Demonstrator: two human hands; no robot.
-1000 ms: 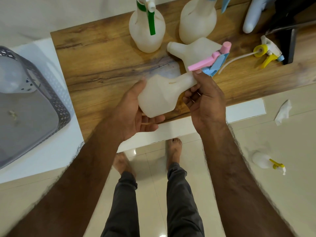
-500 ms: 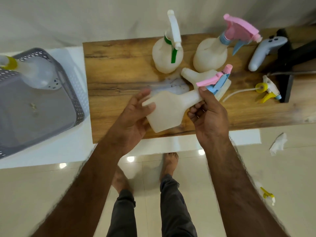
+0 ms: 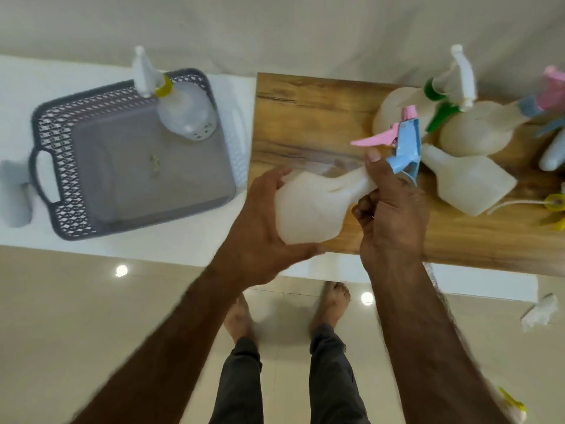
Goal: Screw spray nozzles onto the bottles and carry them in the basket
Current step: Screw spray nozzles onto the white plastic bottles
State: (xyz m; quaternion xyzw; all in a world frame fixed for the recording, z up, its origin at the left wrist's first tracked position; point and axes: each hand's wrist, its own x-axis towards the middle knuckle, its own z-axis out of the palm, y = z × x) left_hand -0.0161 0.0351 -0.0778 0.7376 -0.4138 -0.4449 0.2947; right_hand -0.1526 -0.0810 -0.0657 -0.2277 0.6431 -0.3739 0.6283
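Holding the bottle (image 3: 308, 206) over the counter (image 3: 305, 117): our left hand (image 3: 263, 231) grips its base, right hand (image 3: 391, 206) grips neck below the pink-blue nozzle (image 3: 403, 142).

A wooden board (image 3: 308, 117) lies in the upper right of the frame on a white surface (image 3: 189, 243). Glossy beige floor tiles (image 3: 76, 316) fill the lower half, with crumpled white paper (image 3: 539, 313) at lower right. Bare feet (image 3: 331, 304) and dark trousers (image 3: 333, 377) show at bottom centre.
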